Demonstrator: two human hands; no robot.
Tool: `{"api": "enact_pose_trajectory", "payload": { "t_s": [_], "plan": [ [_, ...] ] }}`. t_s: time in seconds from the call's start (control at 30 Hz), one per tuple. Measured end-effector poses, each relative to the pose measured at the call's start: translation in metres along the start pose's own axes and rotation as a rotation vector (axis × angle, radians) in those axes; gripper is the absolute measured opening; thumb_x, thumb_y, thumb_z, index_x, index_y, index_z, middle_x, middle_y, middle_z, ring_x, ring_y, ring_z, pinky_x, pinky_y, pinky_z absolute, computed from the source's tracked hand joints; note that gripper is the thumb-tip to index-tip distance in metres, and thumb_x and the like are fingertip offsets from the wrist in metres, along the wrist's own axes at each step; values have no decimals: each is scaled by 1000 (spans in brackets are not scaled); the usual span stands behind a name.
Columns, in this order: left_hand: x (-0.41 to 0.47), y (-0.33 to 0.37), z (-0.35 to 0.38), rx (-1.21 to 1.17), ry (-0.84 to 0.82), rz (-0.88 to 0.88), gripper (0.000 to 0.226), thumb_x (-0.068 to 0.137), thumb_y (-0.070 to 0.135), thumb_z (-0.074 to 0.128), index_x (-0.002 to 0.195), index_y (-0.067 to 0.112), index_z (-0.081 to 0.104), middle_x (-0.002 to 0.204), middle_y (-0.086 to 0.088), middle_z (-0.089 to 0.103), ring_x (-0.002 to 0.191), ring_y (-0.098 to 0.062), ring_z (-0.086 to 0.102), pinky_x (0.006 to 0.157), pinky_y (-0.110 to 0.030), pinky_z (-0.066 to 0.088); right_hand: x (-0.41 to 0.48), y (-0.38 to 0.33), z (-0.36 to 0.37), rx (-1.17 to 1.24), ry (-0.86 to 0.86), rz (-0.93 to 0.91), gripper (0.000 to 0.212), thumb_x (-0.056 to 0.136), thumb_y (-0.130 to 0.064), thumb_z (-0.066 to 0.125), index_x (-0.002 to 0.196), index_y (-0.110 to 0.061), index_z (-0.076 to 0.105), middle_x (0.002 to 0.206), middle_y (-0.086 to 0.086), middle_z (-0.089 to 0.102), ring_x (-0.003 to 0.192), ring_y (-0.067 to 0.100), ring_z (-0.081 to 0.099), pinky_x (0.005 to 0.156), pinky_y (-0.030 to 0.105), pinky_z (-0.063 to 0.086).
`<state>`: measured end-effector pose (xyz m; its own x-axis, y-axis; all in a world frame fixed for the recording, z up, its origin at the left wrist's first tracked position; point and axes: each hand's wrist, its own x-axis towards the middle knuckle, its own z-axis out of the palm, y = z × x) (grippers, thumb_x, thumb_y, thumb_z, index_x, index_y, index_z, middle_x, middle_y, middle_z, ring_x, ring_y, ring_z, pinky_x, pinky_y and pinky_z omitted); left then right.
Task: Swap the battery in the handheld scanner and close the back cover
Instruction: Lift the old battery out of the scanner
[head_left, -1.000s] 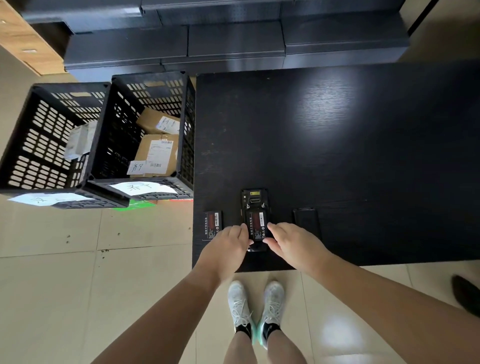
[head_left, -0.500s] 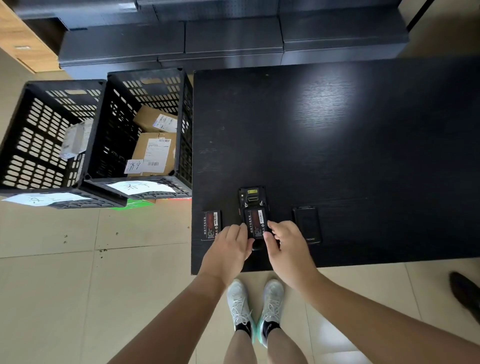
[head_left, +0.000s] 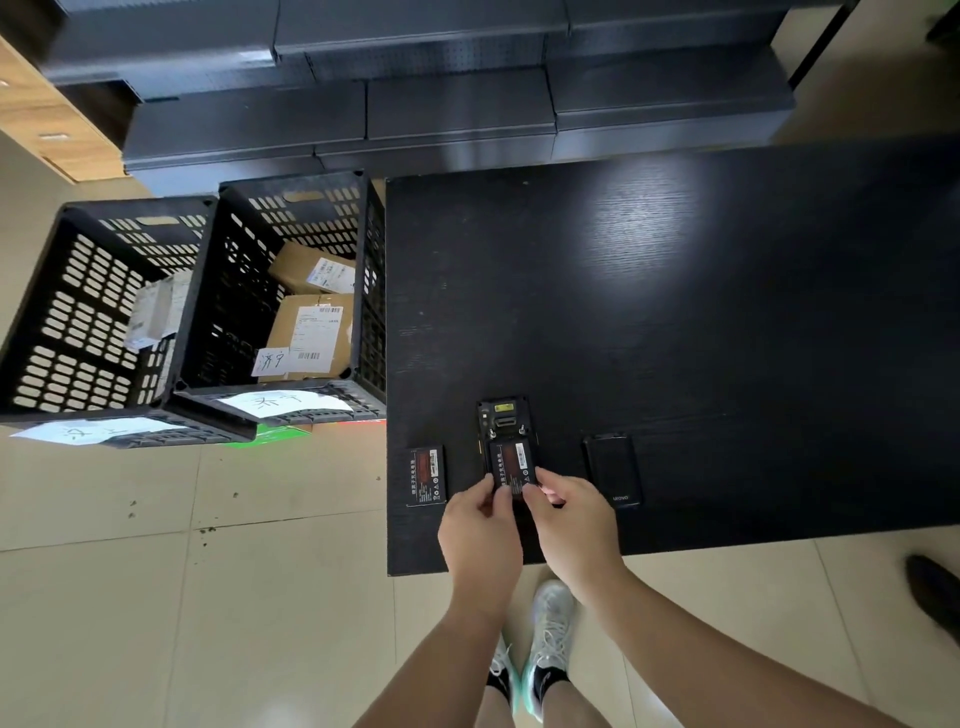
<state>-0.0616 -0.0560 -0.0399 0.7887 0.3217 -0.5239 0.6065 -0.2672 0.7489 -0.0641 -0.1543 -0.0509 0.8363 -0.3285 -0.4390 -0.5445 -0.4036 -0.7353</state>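
The black handheld scanner (head_left: 503, 421) lies face down near the front edge of the black table (head_left: 675, 312), its back open. A battery with a red label (head_left: 511, 465) sits in or just over the open bay, slightly tilted. My left hand (head_left: 480, 530) and my right hand (head_left: 574, 519) both pinch the battery's near end with their fingertips. A second battery (head_left: 426, 475) lies flat on the table to the left of the scanner. The black back cover (head_left: 613, 470) lies to the right, apart from the scanner.
Two black slotted crates (head_left: 208, 312) stand on the floor left of the table; the nearer one holds cardboard parcels (head_left: 311, 332). Dark shelving (head_left: 441, 104) runs behind. The table's front edge is just under my wrists. A dark shoe (head_left: 935, 597) shows at far right.
Both hands have drawn back a little toward me and closed their fingertips on the near end of the battery in the scanner, which now looks slightly lifted and tilted.
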Motion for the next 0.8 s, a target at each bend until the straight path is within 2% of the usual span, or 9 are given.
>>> {"api": "enact_pose_trajectory", "payload": {
  "t_s": [0.03, 0.07, 0.1, 0.2, 0.3, 0.37, 0.5, 0.67, 0.8],
  "plan": [
    [1, 1, -1, -30, -2, -9, 32, 92, 18, 63, 75, 43, 73, 73, 11, 67, 73, -5, 61, 73, -26, 49, 0, -1, 0, 18, -9, 12, 20, 92, -23, 62, 108, -23, 75, 98, 0, 68, 92, 9, 62, 86, 28, 51],
    [3, -1, -1, -51, -4, -22, 38, 90, 17, 64, 63, 44, 70, 65, 9, 69, 66, -6, 60, 70, -28, 50, 0, -2, -1, 42, -17, 25, 19, 92, -23, 62, 105, -25, 75, 98, -1, 70, 93, 9, 63, 86, 30, 52],
    [4, 0, -2, -67, -4, -45, 35, 89, 18, 66, 63, 41, 71, 65, 7, 71, 63, -7, 61, 69, -30, 53, 0, -3, -1, 72, -21, 40, 19, 92, -22, 62, 104, -26, 76, 97, -2, 71, 93, 9, 64, 86, 31, 52],
    [5, 0, -4, -147, 7, -158, 10, 86, 19, 70, 88, 26, 78, 76, 9, 77, 76, -10, 73, 78, -33, 60, 0, -6, -1, 154, -15, 83, 16, 91, -20, 64, 101, -24, 76, 89, -7, 71, 91, 9, 66, 84, 29, 52],
    [6, -1, -3, -210, 5, -217, 20, 85, 21, 72, 105, 19, 75, 89, 6, 78, 84, -10, 74, 86, -34, 59, 0, -5, -1, 206, 5, 126, 16, 90, -20, 66, 102, -21, 76, 87, -10, 72, 90, 6, 67, 82, 24, 51],
    [6, -1, -2, -233, 3, -221, 22, 84, 20, 73, 105, 18, 75, 89, 5, 78, 84, -11, 74, 86, -36, 60, 1, -4, -1, 223, 5, 141, 18, 89, -18, 67, 105, -19, 76, 87, -11, 72, 88, 3, 67, 80, 18, 49],
    [7, -2, -1, -235, -2, -213, 15, 84, 18, 73, 99, 21, 74, 86, 4, 78, 82, -13, 74, 86, -38, 60, 4, -2, 0, 218, 10, 157, 24, 89, -18, 68, 112, -15, 73, 102, -2, 75, 88, 2, 66, 72, 8, 44],
    [9, -3, 0, -256, 6, -222, 13, 84, 16, 73, 92, 27, 70, 86, 3, 77, 83, -14, 74, 85, -38, 60, 6, 1, 4, 226, 7, 190, 29, 88, -20, 69, 116, -14, 72, 104, -2, 75, 94, 7, 67, 83, 20, 49],
    [10, -2, 0, -245, 13, -218, 13, 84, 14, 73, 91, 24, 72, 84, 2, 77, 81, -17, 75, 84, -39, 61, 6, 2, 4, 255, 10, 204, 26, 88, -17, 69, 114, -14, 71, 99, -4, 73, 92, 7, 67, 84, 23, 51]
  ]
}}
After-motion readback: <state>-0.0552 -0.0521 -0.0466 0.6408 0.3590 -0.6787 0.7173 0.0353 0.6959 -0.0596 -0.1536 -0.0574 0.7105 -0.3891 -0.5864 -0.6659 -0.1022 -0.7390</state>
